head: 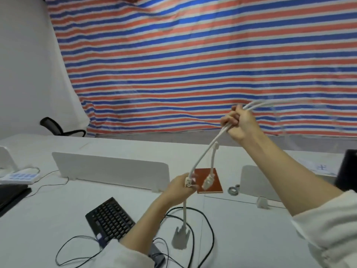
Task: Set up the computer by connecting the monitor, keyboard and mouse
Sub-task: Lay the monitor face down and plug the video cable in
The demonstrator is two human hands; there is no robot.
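Observation:
My right hand [239, 122] is raised high and grips a bundle of white cables [204, 149] that run down toward the desk. My left hand [181, 188] holds one white cable near a small connector [188, 181]. A second white plug [208, 181] hangs free beside it. A wide grey monitor connector [180, 237] dangles lower, just over the desk. The black keyboard [110, 219] lies on the white desk [48, 213] in front of me, its black cord [77, 246] looping to the left. A dark object, perhaps the mouse [156, 254], is partly hidden under my left forearm.
Black cables [210, 229] loop over the desk by the grey connector. A white divider panel [110, 169] stands behind the keyboard, and another [257, 182] to the right. A brown notebook [209, 180], tape rolls [232, 190], a black box [347, 171] and an office chair [58, 128] are around.

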